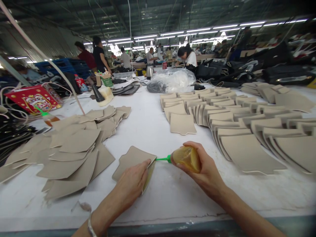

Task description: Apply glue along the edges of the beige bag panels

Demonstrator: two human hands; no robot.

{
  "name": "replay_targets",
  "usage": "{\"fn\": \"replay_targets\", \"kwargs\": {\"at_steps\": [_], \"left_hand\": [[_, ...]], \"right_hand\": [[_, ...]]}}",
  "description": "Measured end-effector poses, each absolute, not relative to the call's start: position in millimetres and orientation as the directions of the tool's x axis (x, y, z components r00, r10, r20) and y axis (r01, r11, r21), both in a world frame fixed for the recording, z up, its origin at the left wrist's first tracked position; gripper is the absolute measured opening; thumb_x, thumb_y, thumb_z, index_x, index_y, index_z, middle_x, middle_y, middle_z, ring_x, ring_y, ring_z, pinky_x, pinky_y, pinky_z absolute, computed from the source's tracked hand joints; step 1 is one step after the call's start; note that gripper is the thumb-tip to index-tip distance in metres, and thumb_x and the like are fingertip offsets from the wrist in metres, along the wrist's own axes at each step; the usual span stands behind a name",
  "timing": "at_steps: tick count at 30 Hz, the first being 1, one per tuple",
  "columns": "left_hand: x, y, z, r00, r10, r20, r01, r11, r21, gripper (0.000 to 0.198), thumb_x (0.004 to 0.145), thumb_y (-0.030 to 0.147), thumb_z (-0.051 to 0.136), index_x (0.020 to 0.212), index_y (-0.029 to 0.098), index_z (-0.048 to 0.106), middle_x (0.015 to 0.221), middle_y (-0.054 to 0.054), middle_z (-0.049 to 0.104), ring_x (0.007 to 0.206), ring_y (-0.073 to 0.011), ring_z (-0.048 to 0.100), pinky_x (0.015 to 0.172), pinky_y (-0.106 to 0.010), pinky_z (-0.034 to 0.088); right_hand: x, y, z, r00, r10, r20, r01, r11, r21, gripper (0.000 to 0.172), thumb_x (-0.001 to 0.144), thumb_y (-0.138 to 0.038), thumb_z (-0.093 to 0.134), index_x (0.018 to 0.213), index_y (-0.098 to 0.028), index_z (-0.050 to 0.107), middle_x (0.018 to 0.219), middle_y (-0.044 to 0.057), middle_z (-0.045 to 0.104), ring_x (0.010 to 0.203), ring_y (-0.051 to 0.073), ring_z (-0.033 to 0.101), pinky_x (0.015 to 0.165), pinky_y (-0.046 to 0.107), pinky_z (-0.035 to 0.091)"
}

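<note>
My left hand (pixel 132 184) presses down on a beige cut piece (pixel 130 159) lying on the white table (pixel 158 194) and lifts its right edge. My right hand (pixel 206 171) grips a squeeze bottle of amber glue (pixel 186 158). Its green nozzle (pixel 161 159) points left and touches the raised edge of that piece, next to my left fingertips.
A loose heap of beige pieces (pixel 71 148) lies to the left, and overlapping rows of the same pieces (pixel 247 125) fill the right. Another green-capped bottle (pixel 48 118), a red box (pixel 34 98) and a clear bag (pixel 172 80) stand farther back. Several people work at distant tables.
</note>
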State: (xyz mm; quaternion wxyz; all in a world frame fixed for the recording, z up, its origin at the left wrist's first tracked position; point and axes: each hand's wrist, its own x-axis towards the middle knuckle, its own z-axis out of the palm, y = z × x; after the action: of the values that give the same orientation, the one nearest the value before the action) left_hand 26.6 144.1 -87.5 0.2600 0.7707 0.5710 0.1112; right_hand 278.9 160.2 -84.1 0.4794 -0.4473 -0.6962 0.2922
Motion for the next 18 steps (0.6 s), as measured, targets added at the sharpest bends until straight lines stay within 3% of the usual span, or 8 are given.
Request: {"fn": "replay_targets", "kwargs": {"at_steps": [11, 14, 18], "left_hand": [[26.9, 144.8, -89.6, 0.318, 0.942, -0.104, 0.8, -0.208, 0.563, 0.044, 0.097, 0.027, 0.023, 0.131, 0.016, 0.049, 0.124, -0.011, 0.059, 0.113, -0.028, 0.056, 0.096, -0.041, 0.043], [24.9, 144.7, -88.5, 0.272, 0.956, -0.107, 0.796, -0.161, 0.583, 0.042, 0.095, 0.025, 0.024, 0.126, 0.016, 0.051, 0.102, -0.012, 0.066, 0.097, -0.0296, 0.062, 0.084, -0.039, 0.046], [17.3, 143.6, -88.0, 0.209, 0.976, -0.067, 0.686, -0.097, 0.721, 0.037, 0.094, 0.032, 0.029, 0.115, 0.019, 0.055, 0.079, -0.005, 0.064, 0.076, -0.0251, 0.064, 0.066, -0.029, 0.049]], "right_hand": [[275.7, 157.2, -87.4, -0.129, 0.962, 0.242, 0.223, 0.265, -0.938, 0.048, 0.081, -0.044, 0.074, 0.117, -0.025, 0.047, 0.096, -0.001, 0.055, 0.079, 0.019, 0.054, 0.071, 0.029, 0.042], [273.9, 151.6, -92.7, -0.155, 0.979, 0.131, 0.107, 0.148, -0.983, 0.051, 0.082, -0.047, 0.072, 0.118, -0.025, 0.045, 0.089, -0.001, 0.056, 0.077, 0.02, 0.055, 0.069, 0.029, 0.043], [269.2, 150.1, -96.8, -0.061, 0.994, 0.096, -0.026, 0.094, -0.995, 0.049, 0.081, -0.048, 0.072, 0.115, -0.024, 0.046, 0.091, -0.001, 0.057, 0.082, 0.02, 0.054, 0.073, 0.029, 0.042]]}}
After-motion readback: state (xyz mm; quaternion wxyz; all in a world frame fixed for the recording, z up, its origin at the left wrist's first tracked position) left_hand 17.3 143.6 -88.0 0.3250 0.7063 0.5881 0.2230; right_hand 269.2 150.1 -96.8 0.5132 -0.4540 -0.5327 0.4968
